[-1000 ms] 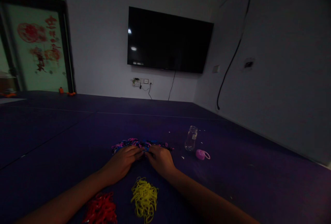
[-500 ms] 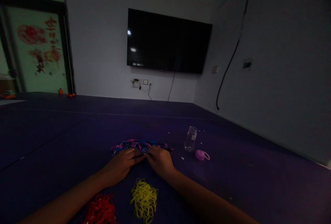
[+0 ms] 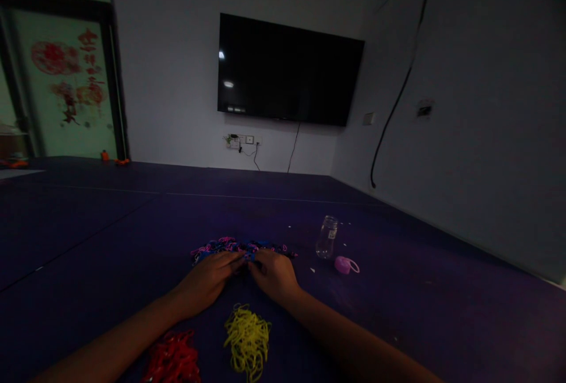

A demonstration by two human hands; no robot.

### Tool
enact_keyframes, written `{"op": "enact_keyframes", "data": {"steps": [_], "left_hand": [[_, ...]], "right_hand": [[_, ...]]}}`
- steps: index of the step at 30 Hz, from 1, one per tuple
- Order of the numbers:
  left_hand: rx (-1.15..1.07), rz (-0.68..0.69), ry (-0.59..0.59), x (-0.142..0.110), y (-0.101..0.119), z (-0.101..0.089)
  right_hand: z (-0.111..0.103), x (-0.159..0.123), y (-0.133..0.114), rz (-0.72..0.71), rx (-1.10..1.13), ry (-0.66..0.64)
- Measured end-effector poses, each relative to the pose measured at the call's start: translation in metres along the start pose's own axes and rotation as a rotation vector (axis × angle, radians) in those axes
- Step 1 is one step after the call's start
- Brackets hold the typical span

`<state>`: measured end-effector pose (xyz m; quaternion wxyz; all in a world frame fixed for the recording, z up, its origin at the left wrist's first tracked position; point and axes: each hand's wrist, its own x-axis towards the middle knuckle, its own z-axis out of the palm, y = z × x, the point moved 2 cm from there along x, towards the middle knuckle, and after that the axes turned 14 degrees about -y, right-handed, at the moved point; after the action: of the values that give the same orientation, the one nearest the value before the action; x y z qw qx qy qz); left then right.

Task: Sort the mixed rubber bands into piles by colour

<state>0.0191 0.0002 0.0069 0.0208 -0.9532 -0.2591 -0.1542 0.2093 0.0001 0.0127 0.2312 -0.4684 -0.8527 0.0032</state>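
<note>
Nearest me, at the bottom of my feed, the red heap of loops [image 3: 174,359] lies to the left, partly cut off by the edge of view, with the yellow heap of loops [image 3: 247,339] just right of it. A gap of purple surface [image 3: 132,218] separates them; I judge that spacing keeps the colours from tangling together.

A little farther, between my two forearms' reach, sits the mixed pile of loops [image 3: 216,246], pink, blue and dark, spread wide from left to right. My left hand [image 3: 212,277] lies across its near edge, fingers lying close together and pointing right. My right hand [image 3: 275,274] faces it, fingers curled, thumb towards the left fingertips. The tips almost meet, likely so both can work on one small spot, but in this dim light I cannot tell whether either is clamped on a loop.

To the right, well apart from the pile, the clear bottle [image 3: 326,240] stands upright and uncapped, its pink cap [image 3: 342,264] just beside it, probably set there to stay within reach. Farthest, a dark television [image 3: 289,71] hangs on the wall.
</note>
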Motion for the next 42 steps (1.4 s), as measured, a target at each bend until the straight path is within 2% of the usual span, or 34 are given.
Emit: {"op": "enact_keyframes", "data": {"steps": [8, 20, 28, 37, 42], "left_hand": [[0.015, 0.051, 0.020, 0.0012, 0.0044, -0.0048], [-0.003, 0.085, -0.015, 0.0032, 0.0083, -0.0081], [0.000, 0.086, -0.010, 0.0028, 0.0080, -0.0090], [-0.006, 0.071, -0.067, 0.0033, 0.0097, -0.0091], [-0.009, 0.071, -0.033, 0.0033, 0.0100, -0.0094]], "right_hand": [[-0.0020, -0.0004, -0.0029, 0.053, -0.034, -0.013], [-0.0003, -0.0011, -0.0017, -0.061, 0.010, 0.025], [-0.0010, -0.0010, -0.0013, -0.073, 0.020, 0.006], [-0.0017, -0.0012, -0.0025, -0.045, 0.026, 0.029], [-0.0010, -0.0011, -0.0032, -0.040, 0.016, 0.007]]}}
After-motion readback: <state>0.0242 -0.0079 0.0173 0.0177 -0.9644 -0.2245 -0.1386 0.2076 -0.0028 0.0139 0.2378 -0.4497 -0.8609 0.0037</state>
